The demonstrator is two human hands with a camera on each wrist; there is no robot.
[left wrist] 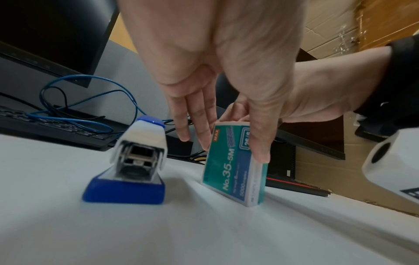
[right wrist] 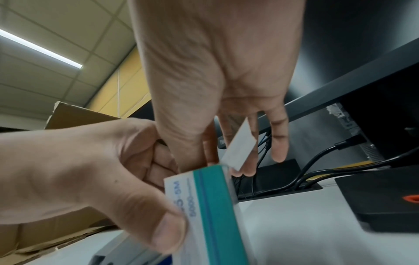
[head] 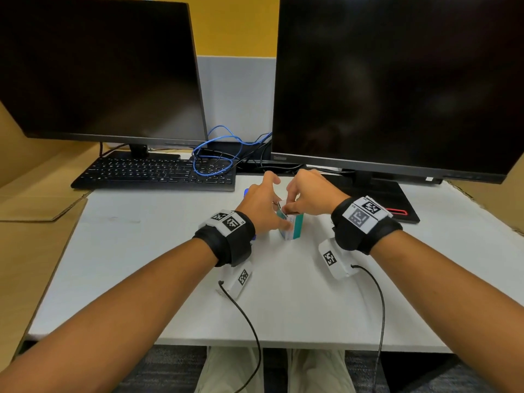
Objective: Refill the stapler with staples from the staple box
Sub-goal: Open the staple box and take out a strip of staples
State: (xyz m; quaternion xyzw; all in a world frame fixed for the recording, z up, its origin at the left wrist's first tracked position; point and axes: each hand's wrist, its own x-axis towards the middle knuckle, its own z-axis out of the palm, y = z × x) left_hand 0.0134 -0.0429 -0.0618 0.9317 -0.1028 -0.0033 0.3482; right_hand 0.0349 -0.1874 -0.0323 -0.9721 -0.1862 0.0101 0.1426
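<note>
A teal and white staple box (head: 292, 226) stands on end on the white tabletop (head: 141, 265). My left hand (head: 272, 214) grips it, thumb (left wrist: 260, 143) on one narrow side and fingers behind. My right hand (head: 292, 207) is on the box's top end and pinches its raised white flap (right wrist: 240, 148) between thumb and fingers. The blue and white stapler (left wrist: 133, 165) sits on the table just left of the box, with neither hand on it. In the head view my left hand hides all but a blue edge of the stapler (head: 246, 191).
A black keyboard (head: 153, 173) with a looped blue cable (head: 215, 154) lies at the back left. Two dark monitors (head: 397, 80) stand behind; the right one's black base (head: 397, 205) reaches close to my right wrist. Cardboard sheets (head: 34, 205) flank the tabletop.
</note>
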